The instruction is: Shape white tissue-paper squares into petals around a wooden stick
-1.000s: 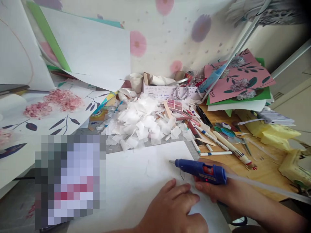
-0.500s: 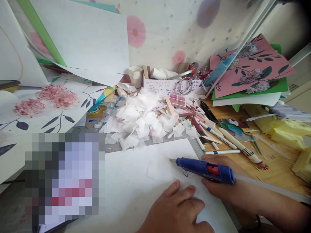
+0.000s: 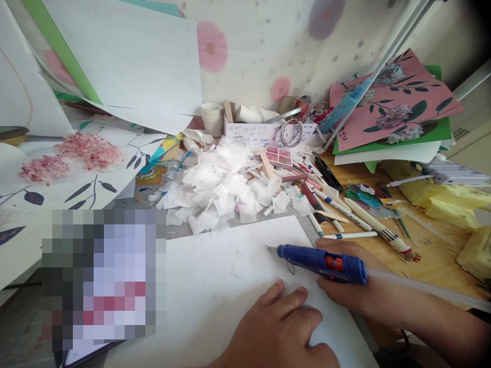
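My right hand [image 3: 345,294] is wrapped around the blue plastic hot-glue gun [image 3: 320,262], its nozzle just over the large white paper sheet [image 3: 230,286]. My left hand [image 3: 278,329] lies flat, fingers loosely spread, pinning the sheet. Risk, as I judge it: glue dripping astray, or burning my nearby fingertips.

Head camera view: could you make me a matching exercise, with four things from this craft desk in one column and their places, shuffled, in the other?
Things:
1. glue gun
2. left hand
3. paper cups
4. tissue scraps

Places:
A. stacked by the back wall
B. heaped beyond the white sheet
C. held in the right hand
D. flat on the white sheet

Pairs: 1-C, 2-D, 3-A, 4-B
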`<state>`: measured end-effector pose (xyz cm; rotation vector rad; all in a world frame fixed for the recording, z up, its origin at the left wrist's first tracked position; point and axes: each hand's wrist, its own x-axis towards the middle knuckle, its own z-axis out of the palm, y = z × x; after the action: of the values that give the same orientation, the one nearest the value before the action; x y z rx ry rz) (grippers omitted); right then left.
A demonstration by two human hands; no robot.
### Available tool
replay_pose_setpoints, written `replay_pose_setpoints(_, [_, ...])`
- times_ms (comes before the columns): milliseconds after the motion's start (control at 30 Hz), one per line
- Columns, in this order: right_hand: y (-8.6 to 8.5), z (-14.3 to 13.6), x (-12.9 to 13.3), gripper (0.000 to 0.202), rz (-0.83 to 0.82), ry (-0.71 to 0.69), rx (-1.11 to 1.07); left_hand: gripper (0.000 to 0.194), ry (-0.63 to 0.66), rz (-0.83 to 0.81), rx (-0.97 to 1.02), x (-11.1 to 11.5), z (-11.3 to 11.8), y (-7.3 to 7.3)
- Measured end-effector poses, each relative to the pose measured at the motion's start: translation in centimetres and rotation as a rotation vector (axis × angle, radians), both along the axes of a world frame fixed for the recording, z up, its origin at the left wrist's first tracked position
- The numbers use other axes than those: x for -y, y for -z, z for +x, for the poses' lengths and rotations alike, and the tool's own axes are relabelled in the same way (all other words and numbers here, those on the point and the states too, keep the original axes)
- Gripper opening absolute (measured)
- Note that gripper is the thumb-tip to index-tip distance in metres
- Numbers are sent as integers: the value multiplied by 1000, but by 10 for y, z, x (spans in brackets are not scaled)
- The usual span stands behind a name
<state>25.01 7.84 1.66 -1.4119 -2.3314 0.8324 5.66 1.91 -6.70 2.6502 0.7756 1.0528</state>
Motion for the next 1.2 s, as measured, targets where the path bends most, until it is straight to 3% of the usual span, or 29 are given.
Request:
replay_pose_setpoints(133, [-1, 0, 2, 16, -42, -53, 56, 25, -7, 5, -2, 0, 0, -2])
replay_pose_setpoints(300, [8, 3, 5, 19, 68, 8, 61, 27, -15, 80, -6, -3, 0, -9])
replay_pose_setpoints(467, [2, 3, 4, 18, -15, -23, 57, 27, -34, 93, 13, -4, 1, -13])
replay_pose_setpoints(867, [4, 4, 5, 18, -20, -29, 60, 23, -8, 72, -70, -2, -1, -9])
replay_pose_setpoints(1033, [6, 5, 4, 19, 40, -30, 155, 27, -13, 96, -49, -2, 0, -13])
replay_pose_setpoints(1200, [4, 5, 3, 21, -15, -77, 203, 28, -16, 130, -11, -3, 0, -13])
